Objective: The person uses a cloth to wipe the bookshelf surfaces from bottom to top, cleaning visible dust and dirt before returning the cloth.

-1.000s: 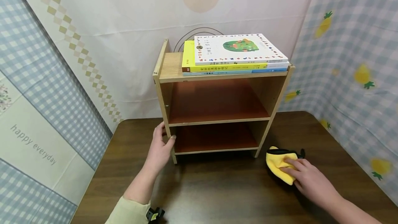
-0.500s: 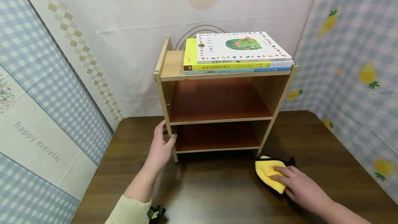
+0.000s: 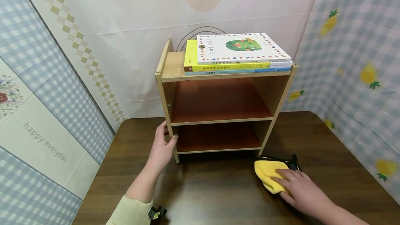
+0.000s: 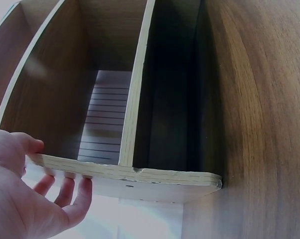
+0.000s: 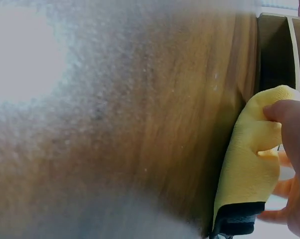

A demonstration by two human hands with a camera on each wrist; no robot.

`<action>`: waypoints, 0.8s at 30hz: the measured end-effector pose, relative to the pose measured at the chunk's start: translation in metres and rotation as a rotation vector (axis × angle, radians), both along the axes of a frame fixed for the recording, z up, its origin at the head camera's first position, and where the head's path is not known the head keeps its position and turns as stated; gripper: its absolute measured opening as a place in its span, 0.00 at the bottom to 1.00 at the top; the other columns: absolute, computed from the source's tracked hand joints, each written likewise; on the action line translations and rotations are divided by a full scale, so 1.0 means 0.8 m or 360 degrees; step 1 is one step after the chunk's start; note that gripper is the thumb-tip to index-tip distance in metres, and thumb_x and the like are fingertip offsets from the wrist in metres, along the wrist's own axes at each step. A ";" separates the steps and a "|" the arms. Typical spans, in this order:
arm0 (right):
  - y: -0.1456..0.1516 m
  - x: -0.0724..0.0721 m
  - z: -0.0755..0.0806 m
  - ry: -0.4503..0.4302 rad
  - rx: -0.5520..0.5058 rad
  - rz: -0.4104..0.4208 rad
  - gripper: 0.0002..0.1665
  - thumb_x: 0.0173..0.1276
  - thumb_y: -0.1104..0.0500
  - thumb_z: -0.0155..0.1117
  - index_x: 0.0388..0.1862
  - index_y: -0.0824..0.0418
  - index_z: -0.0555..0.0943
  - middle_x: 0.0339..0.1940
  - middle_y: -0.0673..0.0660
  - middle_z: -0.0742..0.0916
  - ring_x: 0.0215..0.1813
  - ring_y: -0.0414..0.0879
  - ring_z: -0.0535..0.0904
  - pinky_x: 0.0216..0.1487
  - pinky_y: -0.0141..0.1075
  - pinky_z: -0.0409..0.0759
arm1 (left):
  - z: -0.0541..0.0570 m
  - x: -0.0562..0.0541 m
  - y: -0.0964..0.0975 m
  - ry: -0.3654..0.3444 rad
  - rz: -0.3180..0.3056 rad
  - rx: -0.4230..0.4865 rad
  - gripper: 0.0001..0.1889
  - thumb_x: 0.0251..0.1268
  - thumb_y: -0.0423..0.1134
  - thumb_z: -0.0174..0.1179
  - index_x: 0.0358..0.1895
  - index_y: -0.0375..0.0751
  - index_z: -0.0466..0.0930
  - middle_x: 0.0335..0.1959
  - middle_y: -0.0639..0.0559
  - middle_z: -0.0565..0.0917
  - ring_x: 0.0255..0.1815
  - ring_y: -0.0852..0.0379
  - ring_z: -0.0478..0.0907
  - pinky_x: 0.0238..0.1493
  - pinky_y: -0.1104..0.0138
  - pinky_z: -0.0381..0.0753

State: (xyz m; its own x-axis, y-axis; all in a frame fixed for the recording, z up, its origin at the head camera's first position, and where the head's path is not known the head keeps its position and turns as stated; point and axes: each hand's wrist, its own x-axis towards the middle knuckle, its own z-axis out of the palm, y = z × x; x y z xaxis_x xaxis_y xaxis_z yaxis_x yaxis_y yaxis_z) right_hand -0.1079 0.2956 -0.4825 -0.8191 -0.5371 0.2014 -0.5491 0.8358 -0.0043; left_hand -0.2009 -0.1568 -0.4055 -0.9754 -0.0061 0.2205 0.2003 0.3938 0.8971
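A small wooden shelf [image 3: 218,120] stands on the brown table. My left hand [image 3: 160,150] grips the lower part of its left side panel. In the left wrist view the thumb [image 4: 33,144] lies on the inner side of that panel and the fingers on the outer face. To the right, my right hand [image 3: 300,188] holds a yellow cloth [image 3: 269,173] with black trim on the table, close by the shelf's right front foot. Thumb and fingers bunch the cloth [image 5: 252,159] from both sides in the right wrist view.
A stack of books [image 3: 240,53] lies on the shelf's top board, a white one uppermost over yellow and blue. Printed curtains [image 3: 140,20] surround the back and sides of the table [image 3: 218,190]. A black strap [image 3: 156,213] shows at the left wrist.
My right hand has slid the yellow cloth leftward and nearer to me, mostly in the first half second. My left hand keeps its grip on the shelf.
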 end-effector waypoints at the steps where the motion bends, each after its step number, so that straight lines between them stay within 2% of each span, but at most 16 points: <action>1: -0.001 0.001 -0.002 0.0050 -0.0007 0.0024 0.31 0.55 0.49 0.77 0.59 0.53 0.83 0.62 0.57 0.81 0.60 0.58 0.77 0.52 0.58 0.75 | 0.000 0.000 0.000 0.0002 0.0000 0.0000 0.30 0.73 0.36 0.54 0.74 0.50 0.57 0.67 0.47 0.63 0.65 0.46 0.65 0.48 0.54 0.76; 3: -0.002 0.003 -0.006 0.0112 -0.0008 0.0075 0.32 0.58 0.47 0.75 0.61 0.55 0.83 0.65 0.56 0.79 0.62 0.57 0.76 0.53 0.54 0.76 | 0.000 -0.001 0.000 0.0011 -0.0002 0.0000 0.30 0.73 0.36 0.54 0.75 0.49 0.57 0.66 0.46 0.63 0.65 0.46 0.65 0.47 0.55 0.76; 5: -0.003 0.006 -0.008 0.0094 -0.0001 0.0109 0.33 0.63 0.42 0.71 0.64 0.54 0.81 0.67 0.53 0.78 0.64 0.55 0.76 0.54 0.51 0.76 | -0.001 -0.001 0.000 0.0013 -0.0005 0.0003 0.30 0.73 0.36 0.54 0.75 0.49 0.56 0.66 0.46 0.63 0.65 0.46 0.65 0.47 0.55 0.76; 8: -0.004 0.010 -0.008 -0.0036 0.0015 0.0135 0.30 0.72 0.38 0.58 0.69 0.47 0.76 0.70 0.48 0.76 0.66 0.53 0.74 0.55 0.50 0.74 | 0.000 0.000 0.000 0.0011 -0.0004 0.0008 0.30 0.73 0.36 0.54 0.74 0.50 0.57 0.66 0.47 0.63 0.65 0.46 0.65 0.48 0.55 0.76; 11: -0.002 0.010 -0.006 -0.0140 0.0031 0.0169 0.26 0.77 0.40 0.51 0.69 0.41 0.75 0.70 0.46 0.76 0.66 0.53 0.74 0.56 0.51 0.74 | 0.001 0.001 0.001 0.0004 -0.0005 0.0008 0.29 0.73 0.36 0.53 0.74 0.50 0.56 0.66 0.47 0.63 0.65 0.46 0.65 0.48 0.54 0.76; 14: 0.000 0.006 -0.006 -0.0131 0.0041 0.0231 0.22 0.77 0.44 0.53 0.67 0.40 0.77 0.69 0.46 0.77 0.65 0.52 0.76 0.55 0.51 0.76 | 0.002 0.002 0.002 -0.0004 -0.0008 0.0010 0.29 0.74 0.37 0.53 0.74 0.51 0.56 0.67 0.48 0.62 0.65 0.47 0.64 0.48 0.54 0.76; 17: 0.000 0.001 -0.007 -0.0087 0.0013 0.0257 0.22 0.75 0.45 0.57 0.67 0.42 0.77 0.68 0.49 0.78 0.63 0.52 0.77 0.52 0.51 0.78 | 0.003 0.001 0.002 -0.0008 -0.0012 0.0015 0.29 0.74 0.38 0.53 0.74 0.52 0.57 0.67 0.48 0.62 0.65 0.47 0.64 0.49 0.53 0.76; 24: -0.003 0.000 -0.011 -0.0016 -0.0026 0.0164 0.32 0.70 0.41 0.62 0.70 0.49 0.74 0.68 0.57 0.78 0.65 0.57 0.75 0.53 0.54 0.77 | 0.004 -0.001 0.002 0.0007 -0.0018 0.0028 0.30 0.73 0.36 0.54 0.75 0.50 0.56 0.67 0.46 0.63 0.65 0.46 0.65 0.50 0.53 0.76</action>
